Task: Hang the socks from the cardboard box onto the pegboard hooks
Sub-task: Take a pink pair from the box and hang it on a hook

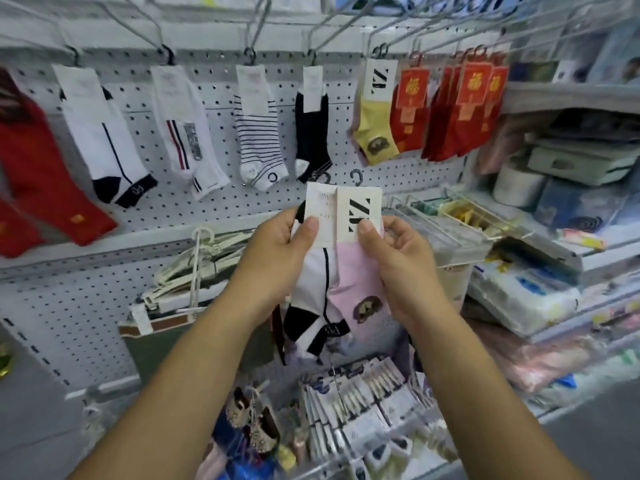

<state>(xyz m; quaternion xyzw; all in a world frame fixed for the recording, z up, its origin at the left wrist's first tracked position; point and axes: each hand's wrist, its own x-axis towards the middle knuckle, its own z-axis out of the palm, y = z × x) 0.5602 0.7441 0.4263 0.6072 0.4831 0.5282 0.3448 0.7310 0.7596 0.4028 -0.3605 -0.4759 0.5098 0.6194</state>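
White pegboard (pixel 221 133), cluttered shelves (pixel 568 97) alongside

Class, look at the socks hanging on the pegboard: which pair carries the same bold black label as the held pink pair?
The yellow pair, hanging between the black pair and the red pairs; the others carry plain white or red cards.

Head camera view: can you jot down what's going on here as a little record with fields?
Setting: shop pegboard with socks hanging in a row
Left hand: pinch grip on the paper label of a white sock pair with a dark stripe
Right hand: pinch grip on the label of a pink sock pair
Held pairs: side by side, below the hung row, not on a hook
Similar item already hung: yellow sock pair with the same lettered label
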